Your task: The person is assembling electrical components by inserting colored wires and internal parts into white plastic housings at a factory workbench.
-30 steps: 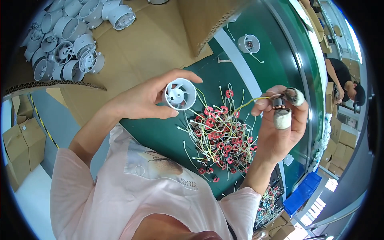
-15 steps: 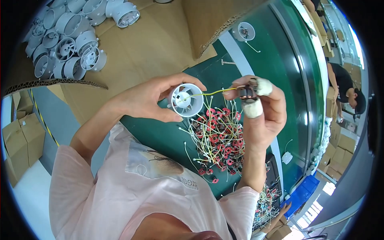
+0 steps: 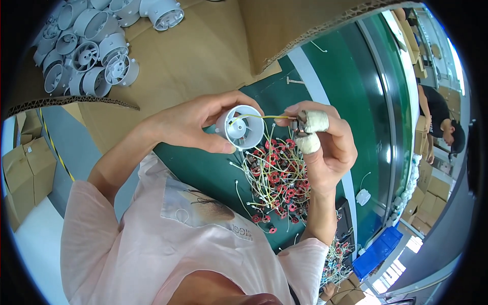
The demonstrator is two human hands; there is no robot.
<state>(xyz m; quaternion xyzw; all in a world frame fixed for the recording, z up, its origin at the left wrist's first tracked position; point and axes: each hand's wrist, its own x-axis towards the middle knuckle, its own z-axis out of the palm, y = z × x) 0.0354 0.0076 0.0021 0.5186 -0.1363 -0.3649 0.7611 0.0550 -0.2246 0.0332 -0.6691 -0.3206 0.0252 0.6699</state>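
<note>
My left hand grips a white round plastic fan housing by its outer wall, its spoked hub facing up. In my right hand, a small dark motor stator is pinched between thumb and fingers that wear white tape. A thin yellow wire runs from the stator into the housing's open mouth; its far end is lost inside. Stator and housing stay apart. Just below both hands lies a heap of red-and-dark stators with pale wire leads on the green surface.
Many white housings fill a cardboard box at upper left. Beyond my right hand runs a green conveyor carrying a small white part. A blue bin stands at lower right; another person is at far right.
My right hand has brought the stator left, nearer the housing, and the wire now bows. The housing has tilted a little. On the conveyor, the far white housing has gone from sight; its lead still shows.
</note>
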